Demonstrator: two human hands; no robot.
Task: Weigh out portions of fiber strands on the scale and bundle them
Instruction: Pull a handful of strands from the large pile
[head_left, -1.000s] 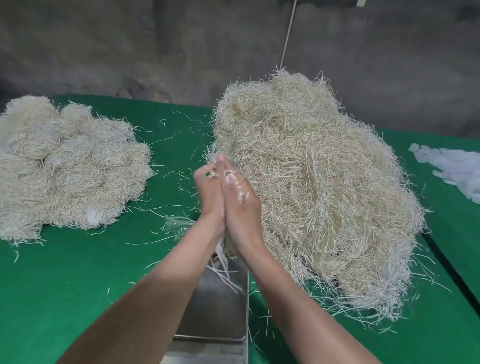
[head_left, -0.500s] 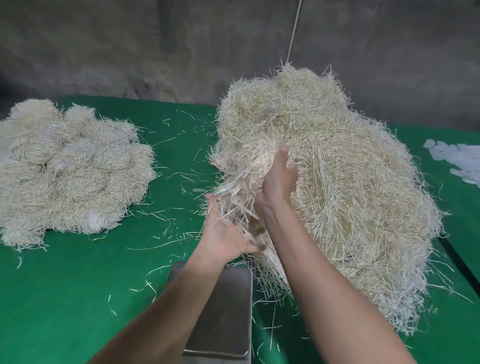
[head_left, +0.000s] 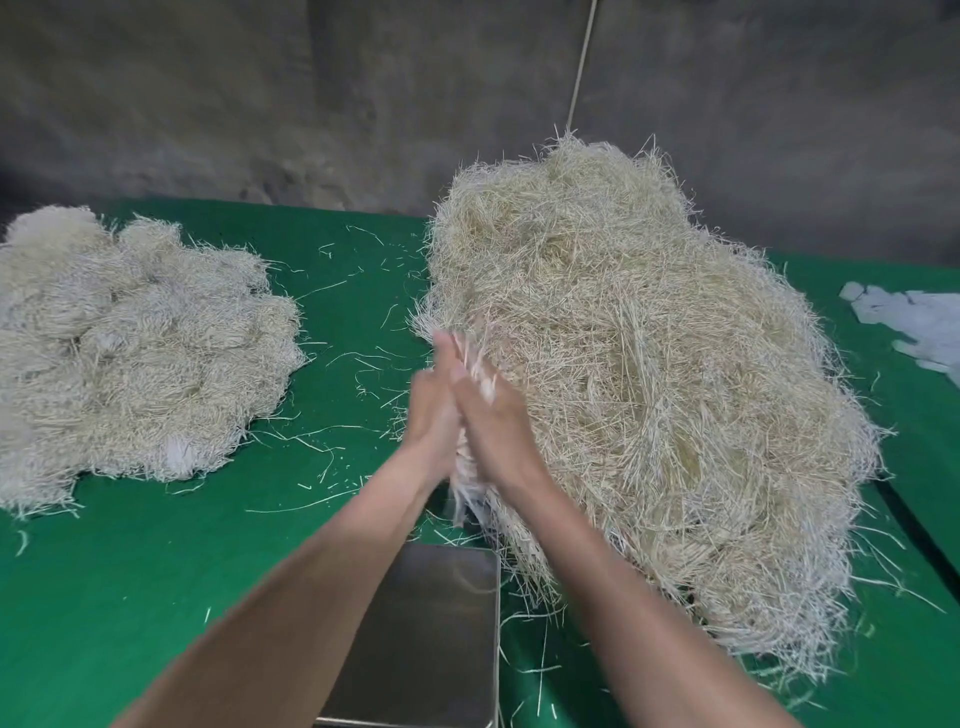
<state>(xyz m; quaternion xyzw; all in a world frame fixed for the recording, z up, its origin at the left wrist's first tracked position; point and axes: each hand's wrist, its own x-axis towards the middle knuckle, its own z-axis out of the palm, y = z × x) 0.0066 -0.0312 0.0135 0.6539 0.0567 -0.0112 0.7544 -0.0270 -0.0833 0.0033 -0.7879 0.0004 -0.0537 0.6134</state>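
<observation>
A portion of pale fiber strands (head_left: 464, 486) is sandwiched upright between my two palms, and its ends stick out above the fingertips and below the wrists. My left hand (head_left: 431, 415) and my right hand (head_left: 496, 426) press flat against each other with straight fingers; both are motion-blurred. They hover above the far edge of the steel scale pan (head_left: 431, 639), which carries nothing. The big loose pile of strands (head_left: 665, 395) lies right behind and to the right of my hands.
A heap of bundled strands (head_left: 135, 353) lies at the left on the green cloth (head_left: 156, 561). White strips (head_left: 914, 322) lie at the far right. Stray strands are scattered between the heaps. A grey wall stands behind the table.
Half a second ago my right hand pulled a clump off the big pile while the left held it from below. Now both palms are pressed together around the portion, nearer the scale.
</observation>
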